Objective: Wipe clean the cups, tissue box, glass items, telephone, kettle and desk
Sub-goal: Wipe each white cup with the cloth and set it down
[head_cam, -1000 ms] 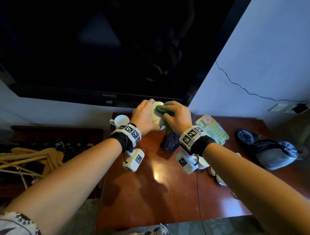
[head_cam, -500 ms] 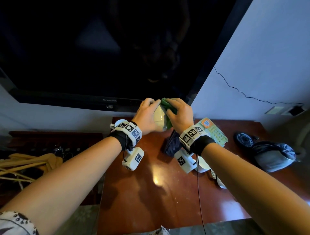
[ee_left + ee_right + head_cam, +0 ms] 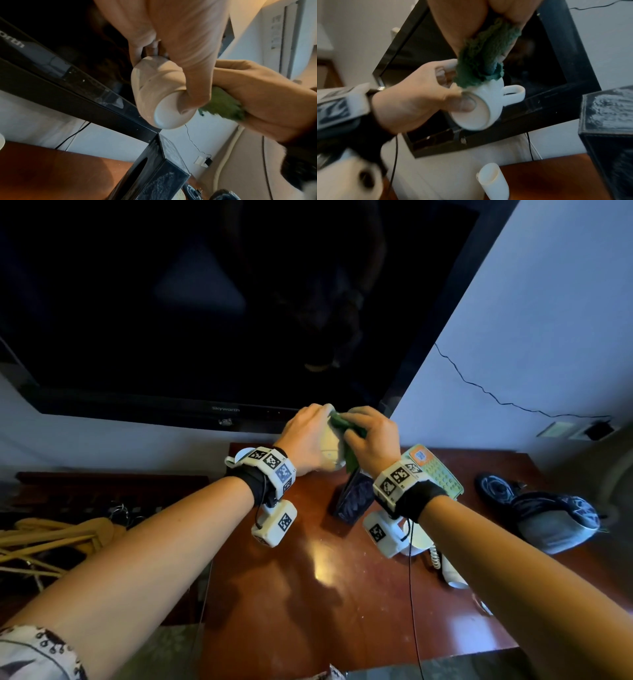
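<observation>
Your left hand (image 3: 308, 436) grips the white cup (image 3: 485, 102) (thumb inside the rim) while your right hand (image 3: 371, 440) fingers press the green cloth (image 3: 481, 63) against its outside

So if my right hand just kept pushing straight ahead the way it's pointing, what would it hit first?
The white cup: your right hand already presses the green cloth against its side. Past that, probably the TV, though depth is unclear.

bare desk (image 3: 308, 594) near edge, tissue box (image 3: 352, 501) and telephone (image 3: 435, 474) crowding behind
</observation>
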Demonstrator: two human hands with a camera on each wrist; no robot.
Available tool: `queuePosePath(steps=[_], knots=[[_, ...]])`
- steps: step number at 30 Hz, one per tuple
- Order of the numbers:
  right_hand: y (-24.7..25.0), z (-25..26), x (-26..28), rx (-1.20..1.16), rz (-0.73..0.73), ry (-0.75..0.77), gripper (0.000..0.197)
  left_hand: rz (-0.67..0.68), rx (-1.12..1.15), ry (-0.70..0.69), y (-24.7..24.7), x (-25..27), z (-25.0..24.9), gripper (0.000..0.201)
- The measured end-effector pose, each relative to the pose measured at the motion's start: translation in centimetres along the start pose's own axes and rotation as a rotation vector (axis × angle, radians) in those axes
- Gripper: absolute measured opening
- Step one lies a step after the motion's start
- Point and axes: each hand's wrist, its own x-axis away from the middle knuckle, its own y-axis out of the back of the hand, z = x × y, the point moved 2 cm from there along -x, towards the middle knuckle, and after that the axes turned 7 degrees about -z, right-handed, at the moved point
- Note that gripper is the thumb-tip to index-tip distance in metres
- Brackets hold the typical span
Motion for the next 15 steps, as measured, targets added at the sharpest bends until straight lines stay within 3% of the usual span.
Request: queuePosePath(steps=[2, 8, 11, 13, 15], knots=[[0.1, -0.1, -0.6, 0.008, -0.025, -0.065, 0.030, 0.009, 0.004, 0.000, -0.1, 0.1, -0.5, 0.101], [0.2, -0.1, 2.7, 0.030, 0.147, 0.126, 0.032, -0.011, -0.003, 0.042, 0.1, 0.2, 0.2, 0.081], [0.5, -0.9, 1.9, -0.013, 0.069, 0.013, 0.022, 0.008, 0.017, 0.027, -0.5, 0.9, -0.3, 0.079], [0.8, -1.1, 0.7, -0.031, -0.029, -0.128, 0.025, 0.038, 0.022, -0.004, -0.8, 1.0, -1.0, 0.094], [1.0, -0.6, 0.3, -0.020, -0.080, -0.166, 0.025, 0.027, 0.033, 0.005, -0.7, 0.8, -1.5, 0.101]])
